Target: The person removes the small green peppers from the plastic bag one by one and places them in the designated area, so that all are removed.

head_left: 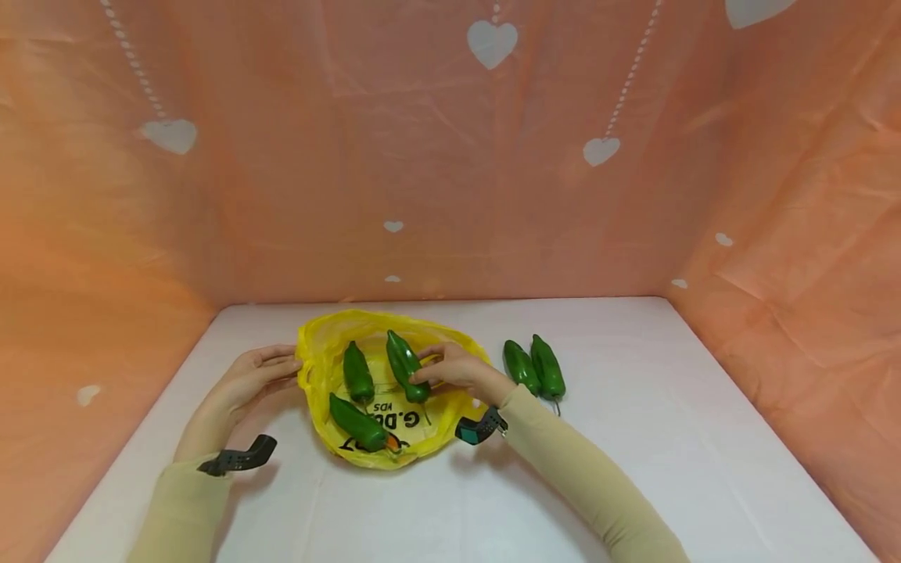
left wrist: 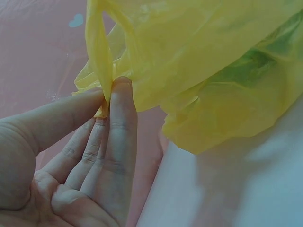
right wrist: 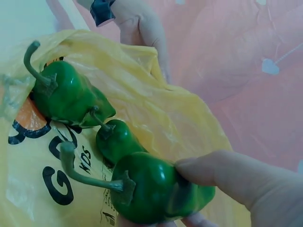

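Observation:
A yellow plastic bag (head_left: 394, 461) lies with its mouth spread wide, black lettering showing inside. My left hand (head_left: 252, 381) pinches the bag's left rim between thumb and fingers, as the left wrist view shows close up. Over the bag's right side my right hand (head_left: 461, 369) holds a green pepper (head_left: 403, 358) between thumb and fingers, its stem pointing toward me. Two other green peppers lie in the bag: one upright in view (head_left: 358, 374), the other slanted near the front rim (head_left: 357, 423). In the right wrist view the held pepper (right wrist: 147, 189) overlaps the middle one (right wrist: 118, 142).
To the right of the bag, two more green peppers (head_left: 519, 366) lie side by side on the white table (head_left: 633, 453). An orange-pink cloth with white hearts (head_left: 436, 156) hangs behind and at both sides. Dark wrist cameras (head_left: 239, 457) sit on both wrists.

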